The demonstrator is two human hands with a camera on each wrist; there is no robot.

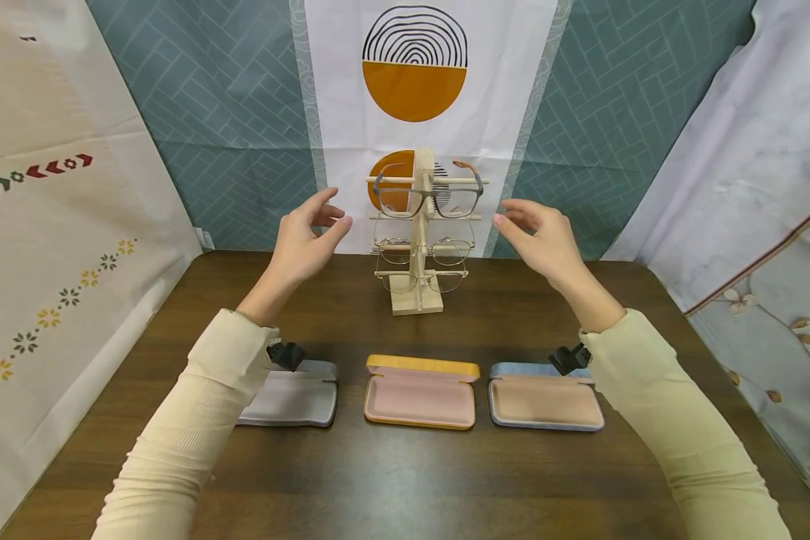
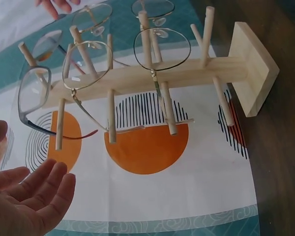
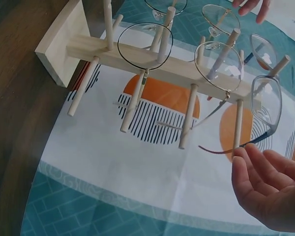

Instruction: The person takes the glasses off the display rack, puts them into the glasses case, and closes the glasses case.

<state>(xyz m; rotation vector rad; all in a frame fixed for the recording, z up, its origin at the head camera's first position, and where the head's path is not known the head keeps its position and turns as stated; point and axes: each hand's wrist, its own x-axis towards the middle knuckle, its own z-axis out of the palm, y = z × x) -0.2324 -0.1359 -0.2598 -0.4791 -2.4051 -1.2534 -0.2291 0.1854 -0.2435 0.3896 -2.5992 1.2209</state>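
A light wooden eyeglass stand point(image 1: 418, 296) stands at the back of the table with three pairs of glasses on its pegs. The top pair is grey-blue framed glasses point(image 1: 448, 192) with orange-tipped temples. Below hang gold wire-rimmed glasses point(image 1: 449, 252), and thin-rimmed glasses point(image 1: 447, 282) sit lowest. My left hand point(image 1: 313, 229) hovers left of the stand, fingers loosely bent and holding nothing. On the other side my right hand point(image 1: 540, 236) is raised at the same height, also holding nothing. In the right wrist view, its fingertips point(image 3: 240, 152) appear close to a temple of the top glasses.
Three opened glasses cases lie in a row nearer me: a grey case point(image 1: 297, 401) partly behind the left sleeve, a yellow case point(image 1: 420, 424) with pink lining, and a blue case point(image 1: 547, 426) with peach lining. Patterned cloths point(image 1: 243, 112) hang behind and beside the brown table point(image 1: 351, 487).
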